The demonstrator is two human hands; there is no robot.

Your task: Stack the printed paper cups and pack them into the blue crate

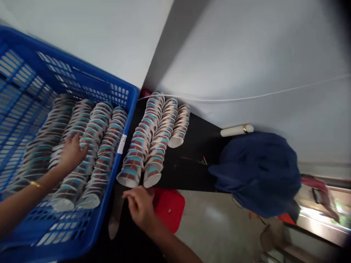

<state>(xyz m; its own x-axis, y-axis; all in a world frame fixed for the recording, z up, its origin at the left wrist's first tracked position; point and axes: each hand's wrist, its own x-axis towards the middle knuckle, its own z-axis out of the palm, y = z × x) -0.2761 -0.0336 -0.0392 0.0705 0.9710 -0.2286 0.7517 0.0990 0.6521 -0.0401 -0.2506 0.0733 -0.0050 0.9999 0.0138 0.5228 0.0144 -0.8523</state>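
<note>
My left hand (72, 153) reaches into the blue plastic crate (94, 82) and lies over nested paper cups (94, 135), its fingers spread and holding nothing that I can see. Several long stacks of these white, brown and teal cups lie on their sides in the crate. Just outside it, two more long stacks (138, 142) and a shorter stack (179, 126) rest on the black table (197, 164). Below the open ends of the long stacks hovers my right hand (141, 206), fingers loosely bent and apart, with nothing visible in it.
A red stool (170, 210) stands beside the table's near edge. Dark blue cloth (259, 171) covers something at the table's right end, near a white tube-shaped object (237, 130). A white cable (219, 100) runs along the wall. A pale strip-like object (114, 219) lies beside the crate.
</note>
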